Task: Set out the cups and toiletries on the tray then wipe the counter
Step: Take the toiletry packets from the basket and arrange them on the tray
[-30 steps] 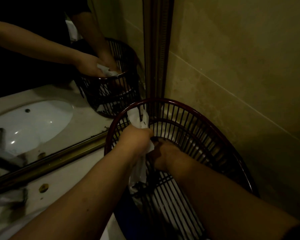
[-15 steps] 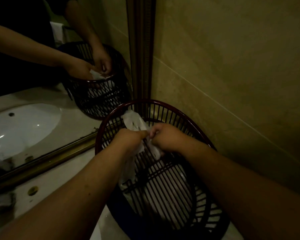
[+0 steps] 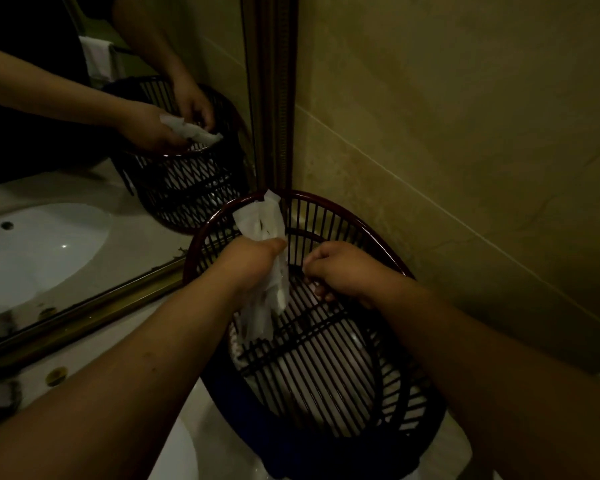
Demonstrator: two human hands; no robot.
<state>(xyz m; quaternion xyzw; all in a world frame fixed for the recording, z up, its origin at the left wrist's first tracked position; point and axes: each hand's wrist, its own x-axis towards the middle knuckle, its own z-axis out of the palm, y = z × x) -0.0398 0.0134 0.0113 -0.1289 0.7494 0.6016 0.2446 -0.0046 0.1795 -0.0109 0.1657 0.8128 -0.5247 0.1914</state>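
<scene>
A dark red slatted oval tray (image 3: 361, 230), shaped like a basket, stands tilted on the pale counter (image 3: 94, 344) in the corner against the mirror and the wall. My left hand (image 3: 253, 261) is closed on a crumpled white wipe (image 3: 264, 223), which sticks up above the fist and hangs down below it inside the tray. My right hand (image 3: 343, 271) reaches into the tray beside the wipe, its fingertips curled on the slatted bottom. No cups or toiletries show in the tray.
The mirror (image 3: 66, 202) on the left, in a brass frame (image 3: 84, 306), reflects my hands, the tray and a white sink basin. A beige tiled wall (image 3: 465, 150) closes the right side. A small brass fitting (image 3: 55, 375) sits in the counter at lower left.
My right hand has come off the wipe and moved right and down onto the tray's slats. The left hand keeps the wipe, now raised slightly above the rim.
</scene>
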